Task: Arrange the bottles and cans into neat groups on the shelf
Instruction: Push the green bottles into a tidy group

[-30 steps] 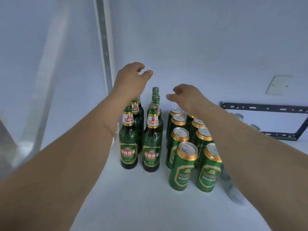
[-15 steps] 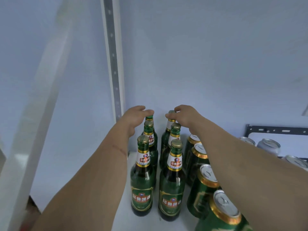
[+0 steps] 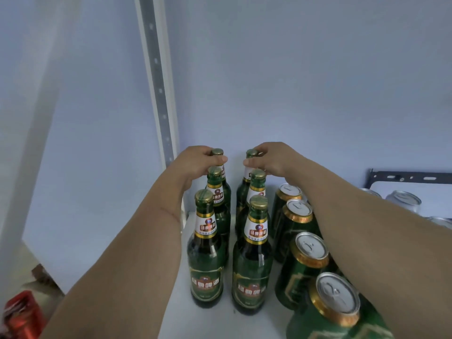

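Green glass beer bottles stand in two rows on the white shelf (image 3: pixel 210 321). My left hand (image 3: pixel 195 162) grips the neck of the rear left bottle (image 3: pixel 217 152). My right hand (image 3: pixel 274 159) grips the neck of the rear right bottle (image 3: pixel 252 154). In front stand a front left bottle (image 3: pixel 206 253) and a front right bottle (image 3: pixel 253 260), with two more between. To the right, green cans with gold rims run in a line, from a far can (image 3: pixel 289 192) to the nearest can (image 3: pixel 337 302).
A white perforated upright (image 3: pixel 159 94) runs down the back left corner. Silver cans (image 3: pixel 403 199) sit at the far right below a dark metal bracket (image 3: pixel 411 178). A red object (image 3: pixel 22 316) lies below the shelf at lower left.
Both hands have come down from above the rear bottles and closed around their necks. The view has moved closer to the shelf.
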